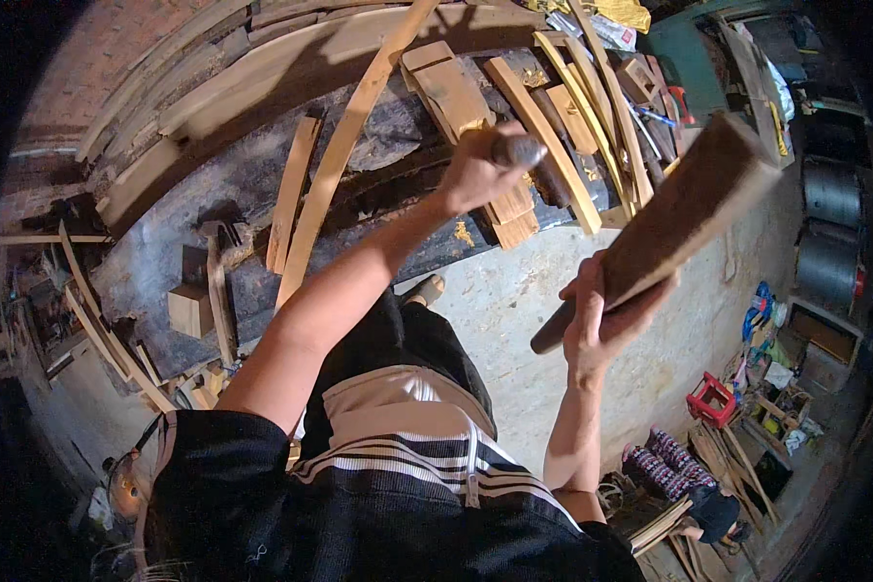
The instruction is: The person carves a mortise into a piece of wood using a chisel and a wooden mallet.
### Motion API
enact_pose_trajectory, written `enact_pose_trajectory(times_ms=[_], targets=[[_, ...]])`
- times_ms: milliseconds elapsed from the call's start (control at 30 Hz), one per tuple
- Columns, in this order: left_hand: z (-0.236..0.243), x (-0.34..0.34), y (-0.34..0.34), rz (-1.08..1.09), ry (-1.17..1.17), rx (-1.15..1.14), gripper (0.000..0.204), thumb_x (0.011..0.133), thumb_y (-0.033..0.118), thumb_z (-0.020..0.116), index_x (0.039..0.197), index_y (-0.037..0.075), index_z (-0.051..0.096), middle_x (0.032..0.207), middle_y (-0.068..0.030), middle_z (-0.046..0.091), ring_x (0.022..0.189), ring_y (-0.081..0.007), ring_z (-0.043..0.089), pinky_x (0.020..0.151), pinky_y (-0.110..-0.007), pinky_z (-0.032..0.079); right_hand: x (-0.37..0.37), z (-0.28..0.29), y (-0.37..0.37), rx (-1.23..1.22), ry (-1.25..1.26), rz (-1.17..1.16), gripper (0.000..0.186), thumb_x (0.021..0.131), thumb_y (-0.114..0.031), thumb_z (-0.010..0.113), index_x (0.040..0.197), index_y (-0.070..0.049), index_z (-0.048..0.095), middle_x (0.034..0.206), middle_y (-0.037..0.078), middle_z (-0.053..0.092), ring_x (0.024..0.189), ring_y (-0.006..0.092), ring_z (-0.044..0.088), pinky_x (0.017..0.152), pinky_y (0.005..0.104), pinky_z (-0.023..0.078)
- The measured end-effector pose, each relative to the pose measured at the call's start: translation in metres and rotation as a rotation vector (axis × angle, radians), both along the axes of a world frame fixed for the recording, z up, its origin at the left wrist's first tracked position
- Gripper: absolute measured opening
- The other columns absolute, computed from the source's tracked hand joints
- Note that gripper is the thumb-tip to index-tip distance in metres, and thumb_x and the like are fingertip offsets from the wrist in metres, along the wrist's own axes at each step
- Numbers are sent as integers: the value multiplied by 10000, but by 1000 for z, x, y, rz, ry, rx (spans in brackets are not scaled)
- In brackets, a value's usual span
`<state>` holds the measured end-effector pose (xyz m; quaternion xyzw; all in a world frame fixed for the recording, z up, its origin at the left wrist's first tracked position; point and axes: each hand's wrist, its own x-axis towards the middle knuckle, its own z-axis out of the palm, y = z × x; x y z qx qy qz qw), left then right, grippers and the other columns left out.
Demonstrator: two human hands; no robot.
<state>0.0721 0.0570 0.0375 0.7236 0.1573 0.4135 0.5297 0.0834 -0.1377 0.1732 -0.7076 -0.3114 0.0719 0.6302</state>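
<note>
My left hand (pixel 483 173) is wrapped round the handle of a chisel (pixel 521 150), whose rounded butt points up toward me; its blade is hidden. The fist is over a thick light-brown wood piece (pixel 446 85) lying across the dark bench, with pale shavings beside the hand. To the right, my right hand (pixel 606 315) grips a heavy wooden mallet (pixel 691 209) by its handle. The mallet's block-shaped head is raised, slightly blurred, and apart from the chisel.
Long wood strips (pixel 354 145) lie across the dark bench (pixel 165 281). A hammer (pixel 219 281) and a wood block (pixel 192 308) are at the left. A red plastic stool (pixel 711 399) stands on the concrete floor (pixel 504 330). Another person (pixel 713 509) is at the lower right.
</note>
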Motion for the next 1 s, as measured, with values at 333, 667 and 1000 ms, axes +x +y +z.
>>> enact_pose_trajectory(times_ms=[333,667,1000], targets=[[-22,-19,-38,-240,-123,91,298,637,159,779,905,91,669,802,-126,617,846,-319,620,833,-404,441,-17,-19,-18,-449,-282,64,695,849,-120,725,1408,45,345,1075,239,617,982,275,623,843,377,502],[-10,-25,-29,-78,-185,-67,135,812,172,771,814,92,662,693,-33,633,630,-128,614,546,-282,466,-20,-39,-37,-521,-160,107,786,861,-141,700,1506,-19,268,1027,292,679,926,433,705,767,438,557],[15,-15,8,144,-7,-533,253,873,268,781,774,82,641,700,26,626,670,-75,585,631,-252,453,-8,-50,-61,-596,-110,-44,747,884,-163,693,1508,-76,291,1022,274,689,926,410,706,785,442,545]])
